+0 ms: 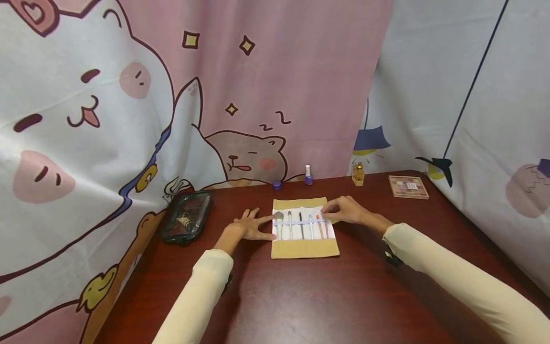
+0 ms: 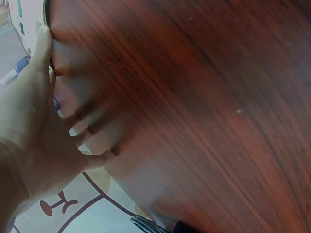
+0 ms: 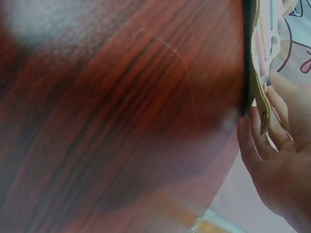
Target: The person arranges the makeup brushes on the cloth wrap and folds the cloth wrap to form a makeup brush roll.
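Observation:
A yellow brush roll (image 1: 304,249) with a white inside lies unfolded on the table. Several makeup brushes stand side by side under its pale strap, a fluffy one (image 1: 279,216) leftmost. With fingers spread, my left hand (image 1: 249,227) rests on the table, thumb and forefinger at the roll's left edge. At the upper right of the roll, my right hand (image 1: 345,210) pinches the top end of the rightmost makeup brush (image 1: 327,231), whose tip the fingers hide. In the right wrist view, a yellow tab (image 3: 263,114) of the roll sticks out among the right fingers.
A dark see-through pouch (image 1: 186,217) lies at the left. Along the back stand a small purple jar (image 1: 277,184), a purple nail polish bottle (image 1: 308,177) and a golden bottle (image 1: 358,175). A palette (image 1: 408,187) lies back right, near the printed curtain (image 1: 301,95).

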Demonstrator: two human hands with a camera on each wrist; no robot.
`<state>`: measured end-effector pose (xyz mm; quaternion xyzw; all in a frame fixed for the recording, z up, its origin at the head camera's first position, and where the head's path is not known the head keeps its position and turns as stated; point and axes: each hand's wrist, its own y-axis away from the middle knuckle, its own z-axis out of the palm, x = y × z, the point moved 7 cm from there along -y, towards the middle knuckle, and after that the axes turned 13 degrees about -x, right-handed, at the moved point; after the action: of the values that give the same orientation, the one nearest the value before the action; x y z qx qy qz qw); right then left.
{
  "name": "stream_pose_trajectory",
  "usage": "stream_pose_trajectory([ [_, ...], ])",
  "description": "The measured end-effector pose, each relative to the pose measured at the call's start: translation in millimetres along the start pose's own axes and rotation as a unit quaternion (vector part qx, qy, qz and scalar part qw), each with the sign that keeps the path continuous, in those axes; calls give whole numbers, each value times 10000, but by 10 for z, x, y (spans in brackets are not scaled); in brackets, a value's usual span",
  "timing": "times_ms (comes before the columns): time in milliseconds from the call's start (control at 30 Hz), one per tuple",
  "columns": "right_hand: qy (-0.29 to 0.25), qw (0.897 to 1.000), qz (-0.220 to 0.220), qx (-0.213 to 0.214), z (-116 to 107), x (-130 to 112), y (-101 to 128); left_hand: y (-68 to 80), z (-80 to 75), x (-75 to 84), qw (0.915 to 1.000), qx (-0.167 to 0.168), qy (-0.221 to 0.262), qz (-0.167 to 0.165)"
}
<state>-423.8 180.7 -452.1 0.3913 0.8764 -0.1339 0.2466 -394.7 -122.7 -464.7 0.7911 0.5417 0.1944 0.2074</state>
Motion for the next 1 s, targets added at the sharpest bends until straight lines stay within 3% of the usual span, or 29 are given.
stream_pose_trajectory([
  [467,49,9988,33,-486,58,-4,55,9,-9,10,10000,0,35,68],
  [1000,-19,9988,94,-490,72,2,86,-7,8,6,10000,-16,-10,-25],
])
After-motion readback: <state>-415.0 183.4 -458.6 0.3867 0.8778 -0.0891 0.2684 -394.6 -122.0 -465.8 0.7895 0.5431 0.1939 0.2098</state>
